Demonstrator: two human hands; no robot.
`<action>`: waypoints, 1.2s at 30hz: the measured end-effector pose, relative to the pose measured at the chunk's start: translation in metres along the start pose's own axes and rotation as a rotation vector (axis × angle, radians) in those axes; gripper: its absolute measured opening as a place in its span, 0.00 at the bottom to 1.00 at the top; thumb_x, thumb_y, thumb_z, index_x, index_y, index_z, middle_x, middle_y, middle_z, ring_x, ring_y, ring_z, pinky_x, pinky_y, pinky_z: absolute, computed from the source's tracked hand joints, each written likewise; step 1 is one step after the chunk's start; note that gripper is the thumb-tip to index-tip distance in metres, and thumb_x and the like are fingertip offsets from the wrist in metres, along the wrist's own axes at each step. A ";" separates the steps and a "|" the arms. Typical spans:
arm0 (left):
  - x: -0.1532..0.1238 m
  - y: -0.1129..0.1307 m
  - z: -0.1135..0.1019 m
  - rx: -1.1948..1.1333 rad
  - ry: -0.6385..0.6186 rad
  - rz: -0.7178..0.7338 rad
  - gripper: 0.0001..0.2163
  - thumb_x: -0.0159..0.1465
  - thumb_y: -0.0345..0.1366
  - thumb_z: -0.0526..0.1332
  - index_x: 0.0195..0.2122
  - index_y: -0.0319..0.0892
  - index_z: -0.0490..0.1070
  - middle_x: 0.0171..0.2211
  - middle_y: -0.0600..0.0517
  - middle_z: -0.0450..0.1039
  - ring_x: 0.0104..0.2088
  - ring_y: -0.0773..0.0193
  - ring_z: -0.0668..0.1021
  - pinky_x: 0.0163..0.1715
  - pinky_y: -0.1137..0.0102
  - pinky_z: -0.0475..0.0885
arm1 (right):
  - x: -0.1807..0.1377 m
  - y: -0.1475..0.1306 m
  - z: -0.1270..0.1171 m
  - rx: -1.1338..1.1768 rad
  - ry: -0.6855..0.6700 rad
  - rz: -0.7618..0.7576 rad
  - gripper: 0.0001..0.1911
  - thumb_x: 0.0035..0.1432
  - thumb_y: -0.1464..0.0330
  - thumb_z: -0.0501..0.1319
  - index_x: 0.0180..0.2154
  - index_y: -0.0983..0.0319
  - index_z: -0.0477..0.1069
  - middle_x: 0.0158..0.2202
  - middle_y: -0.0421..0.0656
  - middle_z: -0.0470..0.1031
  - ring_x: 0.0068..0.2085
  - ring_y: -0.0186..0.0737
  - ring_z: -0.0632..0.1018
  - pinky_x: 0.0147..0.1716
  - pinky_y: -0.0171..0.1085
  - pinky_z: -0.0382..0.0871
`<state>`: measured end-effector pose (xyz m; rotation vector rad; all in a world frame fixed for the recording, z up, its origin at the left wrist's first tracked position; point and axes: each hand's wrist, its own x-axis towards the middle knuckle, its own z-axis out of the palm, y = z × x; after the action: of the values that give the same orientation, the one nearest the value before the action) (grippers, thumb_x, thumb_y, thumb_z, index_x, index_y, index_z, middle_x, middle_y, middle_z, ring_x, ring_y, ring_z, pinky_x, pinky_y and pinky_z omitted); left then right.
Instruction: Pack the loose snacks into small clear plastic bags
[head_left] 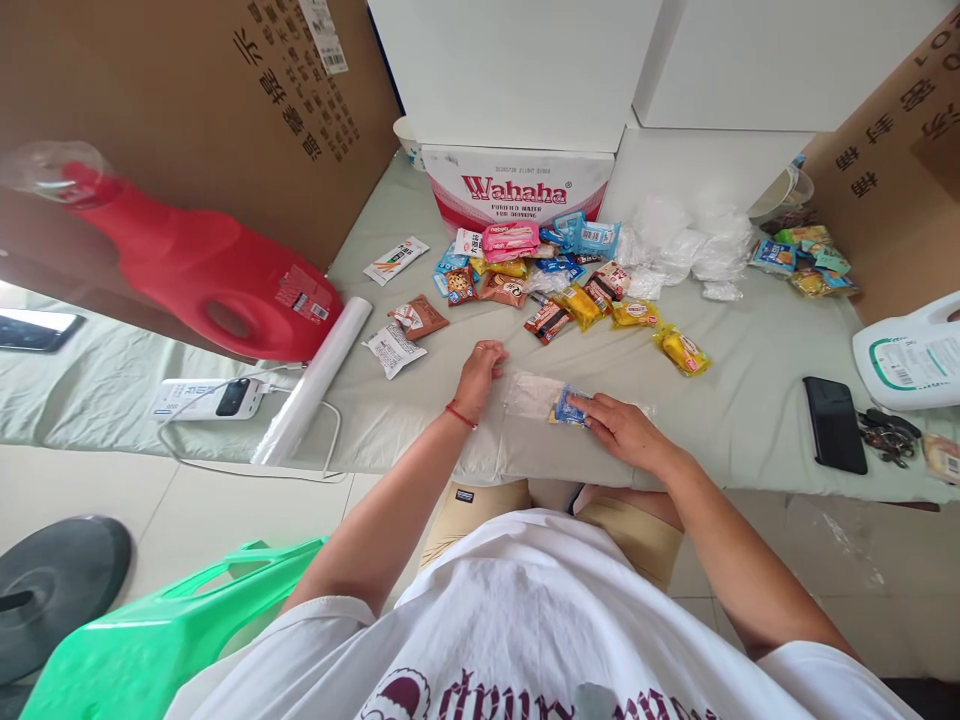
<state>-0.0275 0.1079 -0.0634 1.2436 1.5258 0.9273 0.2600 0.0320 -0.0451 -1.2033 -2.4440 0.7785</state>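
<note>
Near the front edge of the cloth-covered table lies a clear plastic bag (531, 394), flat and stretched sideways. My left hand (478, 382), with a red string at the wrist, is at the bag's left end, its fingers closed together at that edge. At the bag's right part is a small blue snack packet (568, 408). My right hand (624, 430) has its fingers and thumb closed on this packet, covering part of it. Whether the packet lies inside or on top of the bag is hard to see.
Snack packets (504, 290) pile before a Wahaha carton (517, 190). Crumpled clear bags (679, 240) lie right of them. A red jug (225, 270), plastic roll (315, 380) and power bank (206, 398) stand left; a phone (834, 424), keys (889, 437) and white jug (911, 355) right.
</note>
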 end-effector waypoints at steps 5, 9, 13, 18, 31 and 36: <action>-0.018 0.017 0.013 0.477 -0.141 0.053 0.17 0.52 0.51 0.71 0.35 0.44 0.77 0.64 0.42 0.67 0.70 0.36 0.57 0.66 0.43 0.56 | 0.000 0.005 0.001 -0.060 -0.039 -0.018 0.25 0.70 0.72 0.52 0.64 0.51 0.71 0.39 0.44 0.70 0.35 0.38 0.74 0.36 0.36 0.70; -0.032 0.028 0.011 0.551 -0.282 0.118 0.07 0.52 0.36 0.70 0.31 0.44 0.74 0.54 0.45 0.76 0.60 0.44 0.72 0.59 0.52 0.67 | -0.001 0.005 0.003 -0.067 -0.022 -0.005 0.25 0.71 0.73 0.52 0.63 0.52 0.72 0.40 0.44 0.70 0.35 0.37 0.73 0.36 0.35 0.70; -0.040 0.046 0.018 0.371 -0.322 0.039 0.03 0.58 0.36 0.63 0.32 0.44 0.70 0.23 0.57 0.70 0.27 0.63 0.75 0.31 0.69 0.70 | 0.003 0.003 0.006 -0.072 -0.030 0.001 0.24 0.71 0.73 0.51 0.62 0.53 0.73 0.40 0.44 0.70 0.35 0.37 0.74 0.36 0.35 0.70; -0.050 0.061 0.063 0.265 -0.387 0.162 0.09 0.65 0.36 0.57 0.29 0.42 0.73 0.25 0.54 0.72 0.32 0.62 0.76 0.35 0.69 0.70 | 0.007 -0.009 0.007 -0.015 -0.002 0.052 0.19 0.70 0.71 0.53 0.55 0.57 0.77 0.42 0.48 0.72 0.41 0.43 0.75 0.42 0.41 0.74; -0.072 0.040 0.105 0.481 -0.021 0.248 0.29 0.56 0.33 0.71 0.59 0.45 0.70 0.53 0.41 0.69 0.56 0.46 0.71 0.58 0.52 0.68 | -0.043 0.018 -0.013 0.049 0.402 0.483 0.20 0.61 0.52 0.67 0.48 0.58 0.79 0.44 0.50 0.76 0.48 0.53 0.73 0.52 0.53 0.71; -0.079 0.037 0.101 0.594 0.027 0.076 0.34 0.50 0.46 0.77 0.56 0.42 0.68 0.62 0.36 0.62 0.65 0.35 0.63 0.62 0.44 0.61 | -0.046 0.002 0.014 -0.096 0.241 0.444 0.09 0.59 0.63 0.68 0.41 0.57 0.77 0.51 0.51 0.73 0.55 0.57 0.68 0.55 0.55 0.68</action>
<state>0.0843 0.0384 -0.0420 1.7156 1.8600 0.5461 0.2820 -0.0088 -0.0596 -1.7970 -2.0642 0.5843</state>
